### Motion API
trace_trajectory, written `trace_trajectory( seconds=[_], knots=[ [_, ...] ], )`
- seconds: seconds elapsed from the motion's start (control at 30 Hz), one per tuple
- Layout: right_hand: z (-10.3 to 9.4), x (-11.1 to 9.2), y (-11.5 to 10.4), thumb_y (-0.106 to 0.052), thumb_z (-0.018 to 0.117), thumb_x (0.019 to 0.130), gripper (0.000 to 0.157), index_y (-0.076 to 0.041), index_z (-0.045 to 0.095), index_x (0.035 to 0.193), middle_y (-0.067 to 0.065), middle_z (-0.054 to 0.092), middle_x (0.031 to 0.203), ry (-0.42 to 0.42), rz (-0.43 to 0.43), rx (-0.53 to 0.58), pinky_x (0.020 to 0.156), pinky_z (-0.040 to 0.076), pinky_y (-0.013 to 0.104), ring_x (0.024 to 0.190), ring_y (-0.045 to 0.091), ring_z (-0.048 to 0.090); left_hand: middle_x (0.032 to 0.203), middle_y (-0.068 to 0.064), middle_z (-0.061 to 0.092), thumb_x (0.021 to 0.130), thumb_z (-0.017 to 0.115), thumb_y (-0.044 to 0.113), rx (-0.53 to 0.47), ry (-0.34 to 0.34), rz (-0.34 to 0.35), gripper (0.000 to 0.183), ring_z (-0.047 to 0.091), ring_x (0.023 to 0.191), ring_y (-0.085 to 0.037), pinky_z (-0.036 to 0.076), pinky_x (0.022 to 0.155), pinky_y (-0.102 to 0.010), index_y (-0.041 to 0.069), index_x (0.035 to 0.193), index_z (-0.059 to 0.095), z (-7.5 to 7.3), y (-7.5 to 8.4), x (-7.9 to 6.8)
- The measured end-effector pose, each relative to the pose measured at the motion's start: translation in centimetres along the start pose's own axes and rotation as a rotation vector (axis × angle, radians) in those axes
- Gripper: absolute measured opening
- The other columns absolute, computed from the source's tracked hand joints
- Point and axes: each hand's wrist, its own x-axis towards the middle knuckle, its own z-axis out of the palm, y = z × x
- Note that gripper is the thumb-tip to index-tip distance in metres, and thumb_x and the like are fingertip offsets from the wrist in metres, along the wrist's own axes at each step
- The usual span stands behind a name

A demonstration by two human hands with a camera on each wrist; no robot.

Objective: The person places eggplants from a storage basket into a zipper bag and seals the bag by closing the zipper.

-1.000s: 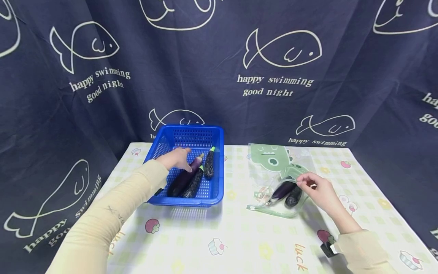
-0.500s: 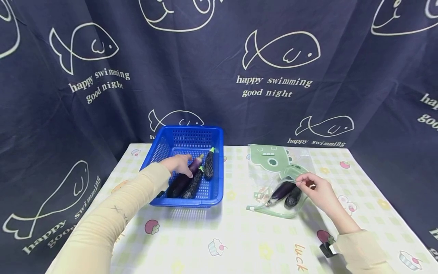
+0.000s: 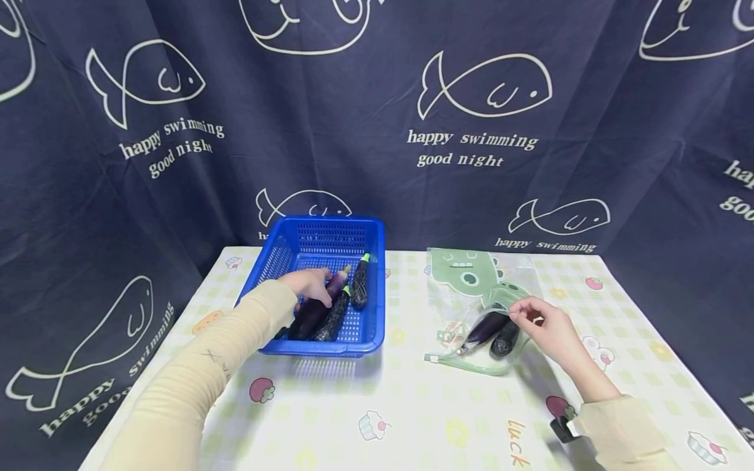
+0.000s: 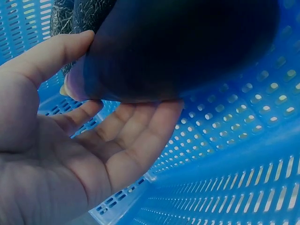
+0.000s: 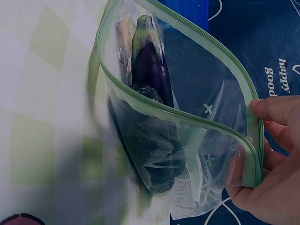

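I'm gripping an eggplant (image 4: 187,51) in the basket (image 3: 378,288) with the left hand (image 3: 312,286) and, on the wrist feed, pinching a bag's rim (image 5: 178,114) with the right hand (image 3: 544,324).

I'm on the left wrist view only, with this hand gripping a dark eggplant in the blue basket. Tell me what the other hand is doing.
Observer: In the head view, the right hand pinches the edge of a clear bag printed with a green figure.

Operator: Report whether the bag's mouth is open or closed.

Observer: Open: in the right wrist view, its green edges stand apart.

Operator: Now list what's inside it.

Observer: Two eggplants show through the plastic, side by side: a purple eggplant with a pale stem end and a darker eggplant.
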Motion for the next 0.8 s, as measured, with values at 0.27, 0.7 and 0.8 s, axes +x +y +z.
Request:
trace_trajectory(
  seconds=[0.27,0.7,0.8],
  knots=[
    [-0.07,-0.16,0.14,-0.005,0.067,0.083,0.005,-0.008,0.065,0.087,0.000,0.059,0.073,0.003,0.013,-0.001,0.058,0.043,0.016,0.064,0.001,0.051,0.137,-0.023,0.040,0.072,0.077,0.015,-0.132,-0.066,-0.036,0.090,0.051,0.110,-0.042,0.052,0.061,-0.049,0.009,0.146,0.025,0.07,-0.04,-0.28],
    [-0.31,-0.15,0.17,-0.006,0.067,0.084,0.006,-0.008,0.066,0.089,0.000,0.059,0.074,-0.005,0.031,0.010,0.058,0.043,0.017,0.065,0.001,0.051,0.136,-0.020,0.041,0.076,0.073,0.016,-0.102,-0.042,-0.024,0.084,0.053,0.107,-0.041,0.054,0.065,-0.050,0.009,0.145,0.026,0.10,-0.13,-0.61],
    [-0.33,-0.13,0.28,-0.006,0.067,0.084,0.006,-0.008,0.066,0.089,-0.001,0.059,0.074,-0.007,0.029,0.013,0.058,0.043,0.017,0.065,0.001,0.051,0.128,-0.020,0.047,0.075,0.073,0.018,-0.065,-0.031,-0.032,0.077,0.055,0.102,-0.038,0.055,0.064,-0.048,0.006,0.140,0.034,0.01,-0.06,-0.54]
  ],
)
